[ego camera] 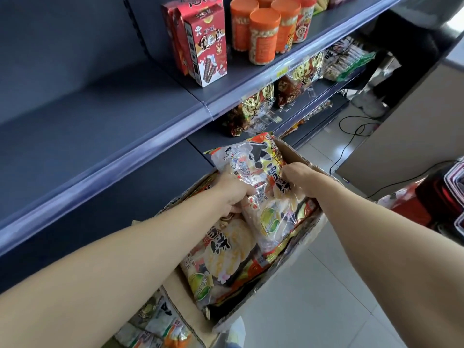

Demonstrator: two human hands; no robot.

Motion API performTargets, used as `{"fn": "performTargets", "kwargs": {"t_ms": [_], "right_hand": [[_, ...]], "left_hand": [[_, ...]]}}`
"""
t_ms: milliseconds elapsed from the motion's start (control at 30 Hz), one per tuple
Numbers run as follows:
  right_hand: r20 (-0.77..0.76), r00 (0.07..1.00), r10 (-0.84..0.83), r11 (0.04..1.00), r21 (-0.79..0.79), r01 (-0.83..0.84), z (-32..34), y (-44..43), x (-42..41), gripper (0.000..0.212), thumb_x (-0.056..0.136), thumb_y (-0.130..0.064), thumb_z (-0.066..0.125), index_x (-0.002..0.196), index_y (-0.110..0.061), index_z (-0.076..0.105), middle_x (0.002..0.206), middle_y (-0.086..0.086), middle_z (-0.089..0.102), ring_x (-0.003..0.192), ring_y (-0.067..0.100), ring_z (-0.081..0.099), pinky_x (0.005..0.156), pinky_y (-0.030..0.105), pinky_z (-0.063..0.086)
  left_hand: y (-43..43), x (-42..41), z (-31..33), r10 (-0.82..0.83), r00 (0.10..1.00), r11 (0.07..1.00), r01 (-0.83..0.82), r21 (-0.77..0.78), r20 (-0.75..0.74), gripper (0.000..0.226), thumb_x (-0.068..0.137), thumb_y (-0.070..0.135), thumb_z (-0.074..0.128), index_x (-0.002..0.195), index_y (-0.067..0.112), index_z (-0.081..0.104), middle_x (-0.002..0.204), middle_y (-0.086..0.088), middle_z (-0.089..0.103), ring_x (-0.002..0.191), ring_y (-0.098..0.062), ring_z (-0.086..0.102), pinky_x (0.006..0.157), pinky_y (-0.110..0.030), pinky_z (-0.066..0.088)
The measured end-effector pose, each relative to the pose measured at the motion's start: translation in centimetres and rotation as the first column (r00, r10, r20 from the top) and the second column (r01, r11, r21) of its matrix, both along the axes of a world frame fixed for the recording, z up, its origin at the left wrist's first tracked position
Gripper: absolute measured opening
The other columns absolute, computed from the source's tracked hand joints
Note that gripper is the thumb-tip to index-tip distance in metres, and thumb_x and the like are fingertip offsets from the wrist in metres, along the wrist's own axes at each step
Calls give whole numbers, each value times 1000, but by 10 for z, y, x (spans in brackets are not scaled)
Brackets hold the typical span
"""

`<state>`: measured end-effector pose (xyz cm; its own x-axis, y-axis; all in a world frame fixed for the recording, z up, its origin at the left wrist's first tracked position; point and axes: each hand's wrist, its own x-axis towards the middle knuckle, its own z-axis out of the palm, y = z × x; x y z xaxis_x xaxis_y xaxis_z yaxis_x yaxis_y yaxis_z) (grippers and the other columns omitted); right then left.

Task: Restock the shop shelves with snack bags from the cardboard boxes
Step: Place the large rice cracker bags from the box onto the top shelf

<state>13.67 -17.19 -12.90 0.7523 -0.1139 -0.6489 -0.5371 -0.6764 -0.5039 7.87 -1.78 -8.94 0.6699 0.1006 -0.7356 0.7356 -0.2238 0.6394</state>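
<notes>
You have the snack bag (272, 217) in both hands, raised just above the open cardboard box (295, 153) it sits in. Your left hand (233, 194) curls round the bag's left edge, and your right hand (298, 178) pinches the film on its right side.

The bag looks light and puffy, with a thin, glossy plastic skin that crinkles and probably slides under the fingers. The pale rice crackers inside are likely brittle, so squeezing the middle risks crushing them. Hold it by the edges or the sealed ends, as you do now, and let the air inside cushion it.

More bags (226, 249) of the same kind lie packed in the box under it. A second box (175, 292) with other packets stands at the lower left.

The dark shelf (88, 126) runs along your left, with a clear plastic price strip on its front lip. Further along it stand red cartons (208, 49) and orange-lidded jars (263, 38), and the tier below carries gold and red bags (256, 104). The floor (326, 297) is pale tile, with a black cable (351, 131) trailing across it beyond the box.
</notes>
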Motion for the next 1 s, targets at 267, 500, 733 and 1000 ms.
{"fn": "performTargets", "kwargs": {"t_ms": [267,500,733,1000], "right_hand": [[188,982,19,997,64,-31,62,33,-24,9,97,-8,42,96,-14,48,87,3,49,69,14,46,64,26,39],[405,910,-84,988,153,23,144,81,-62,18,86,-4,42,101,-2,51,77,4,48,65,16,46,53,25,40],[579,759,-298,920,386,67,263,162,-131,36,90,-11,39,126,-8,40,82,-1,45,74,14,46,59,29,34],[699,652,-295,865,485,-128,341,271,-181,18,92,-15,41,110,-15,38,88,-1,49,79,12,48,65,29,38]], "left_hand": [[56,-17,63,-74,980,988,48,147,182,46,79,4,72,115,3,43,110,-13,58,100,-27,60,90,-38,51],[114,-63,140,-55,901,987,-15,158,430,33,90,4,56,122,1,48,116,-14,58,101,-25,56,88,-37,48],[182,-123,229,-6,731,980,-130,148,682,24,94,6,51,116,2,58,110,-11,62,93,-22,56,71,-25,40],[293,-181,294,129,524,957,-289,33,842,34,97,17,52,130,14,45,117,-1,57,100,-16,54,73,-25,45]]}}
